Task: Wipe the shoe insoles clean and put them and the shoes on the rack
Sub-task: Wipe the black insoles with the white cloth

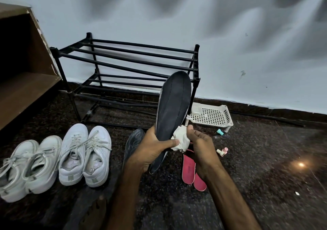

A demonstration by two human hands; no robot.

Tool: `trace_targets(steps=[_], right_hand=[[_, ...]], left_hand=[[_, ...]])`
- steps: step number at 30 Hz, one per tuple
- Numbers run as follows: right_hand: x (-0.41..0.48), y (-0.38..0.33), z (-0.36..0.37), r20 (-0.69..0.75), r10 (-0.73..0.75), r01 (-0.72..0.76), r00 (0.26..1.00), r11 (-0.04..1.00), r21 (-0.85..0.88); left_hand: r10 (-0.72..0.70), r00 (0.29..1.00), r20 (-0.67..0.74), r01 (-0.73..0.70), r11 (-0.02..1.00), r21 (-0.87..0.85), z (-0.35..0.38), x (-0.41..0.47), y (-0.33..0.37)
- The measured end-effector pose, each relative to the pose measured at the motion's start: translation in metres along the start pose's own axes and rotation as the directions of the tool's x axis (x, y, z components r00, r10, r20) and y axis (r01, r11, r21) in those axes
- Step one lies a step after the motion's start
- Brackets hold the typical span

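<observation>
Left hand (152, 150), ours, fingers curled round dark insole (172, 109), held upright before empty black rack (127, 67). Right hand (200, 141) pinches crumpled white cloth (180, 139) against insole's lower edge. Second dark insole (132, 145) and pink insoles (190, 169) lie on floor; two pairs of white shoes (58, 157) at left

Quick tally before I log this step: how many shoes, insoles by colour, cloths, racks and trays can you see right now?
White shoes: 4, standing as two pairs on the floor
Dark insoles: 2, one in the left hand, one on the floor
Pink insoles: 2, overlapping on the floor
White cloth: 1, in the right hand
Black rack: 1
White tray: 1
Total: 11
</observation>
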State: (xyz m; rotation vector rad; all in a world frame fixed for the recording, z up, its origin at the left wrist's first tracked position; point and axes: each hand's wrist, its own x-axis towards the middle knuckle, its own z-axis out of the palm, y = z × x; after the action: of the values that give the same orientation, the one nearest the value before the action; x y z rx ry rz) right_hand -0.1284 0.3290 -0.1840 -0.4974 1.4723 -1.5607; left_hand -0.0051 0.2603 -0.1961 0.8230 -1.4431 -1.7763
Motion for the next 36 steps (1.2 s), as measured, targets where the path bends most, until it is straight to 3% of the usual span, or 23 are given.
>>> trace_targets(steps=[2,5,9,11,12,13,15,16,18,19,21,26,29,32,34,36], right_hand=[[-0.005,-0.002,0.001,0.085,0.008,-0.015,0.996,0.997,0.08],[-0.01,-0.005,0.0,0.13,-0.032,0.028,0.991,0.999,0.032],[-0.004,-0.009,-0.004,-0.021,-0.124,0.125,0.992,0.988,0.085],[-0.001,-0.023,-0.004,-0.158,-0.288,0.298,0.944,0.953,0.046],[-0.001,-0.033,-0.003,-0.218,-0.458,0.443,0.862,0.889,-0.117],[0.0,-0.045,-0.001,-0.223,-0.655,0.571,0.722,0.746,-0.343],[0.006,-0.06,0.008,-0.039,-0.901,0.645,0.432,0.339,-0.684],[0.014,-0.059,0.015,0.106,-0.917,0.607,0.385,0.165,-0.777],[0.026,-0.048,0.031,0.33,-0.831,0.535,0.448,-0.046,-0.843],[0.028,-0.038,0.038,0.374,-0.782,0.533,0.499,-0.064,-0.844],[0.024,-0.023,0.047,0.419,-0.716,0.602,0.559,0.003,-0.798],[-0.012,0.01,0.039,0.547,-0.607,0.754,0.577,0.137,-0.643],[-0.027,0.018,0.032,0.574,-0.496,0.741,0.652,0.253,-0.622],[-0.029,-0.002,0.03,0.641,-0.252,0.687,0.725,0.325,-0.65],[-0.031,-0.026,0.021,0.647,-0.09,0.638,0.757,0.319,-0.701],[-0.028,-0.05,0.012,0.56,-0.179,0.587,0.809,0.3,-0.752]], left_hand=[[-0.016,0.999,-0.029,0.015,0.999,-0.033,0.002,0.0,-0.002],[-0.053,0.996,-0.072,0.044,0.992,-0.114,0.001,0.002,-0.007],[-0.128,0.992,0.002,0.121,0.932,-0.343,0.006,-0.001,-0.006],[-0.172,0.982,0.076,0.188,0.896,-0.401,0.006,-0.002,-0.005],[-0.183,0.977,0.107,0.211,0.893,-0.398,0.005,-0.002,-0.007],[-0.193,0.972,0.134,0.231,0.887,-0.4,0.006,-0.002,-0.008],[-0.221,0.96,0.174,0.278,0.845,-0.458,0.011,-0.004,-0.007],[-0.225,0.954,0.198,0.296,0.815,-0.499,0.016,-0.004,-0.005],[-0.214,0.953,0.217,0.301,0.764,-0.571,0.024,-0.005,-0.002],[-0.21,0.956,0.206,0.292,0.741,-0.604,0.026,-0.005,0.001],[-0.204,0.963,0.174,0.268,0.688,-0.674,0.023,-0.003,0.002],[-0.207,0.955,0.213,0.296,0.609,-0.736,0.005,0.004,-0.015],[-0.204,0.971,0.122,0.222,0.598,-0.77,-0.003,0.011,-0.017],[-0.189,0.979,0.07,0.171,0.593,-0.787,-0.008,0.013,-0.012],[-0.195,0.979,0.057,0.162,0.582,-0.797,-0.008,0.013,-0.008],[-0.19,0.978,0.09,0.187,0.595,-0.781,-0.004,0.009,-0.004]])
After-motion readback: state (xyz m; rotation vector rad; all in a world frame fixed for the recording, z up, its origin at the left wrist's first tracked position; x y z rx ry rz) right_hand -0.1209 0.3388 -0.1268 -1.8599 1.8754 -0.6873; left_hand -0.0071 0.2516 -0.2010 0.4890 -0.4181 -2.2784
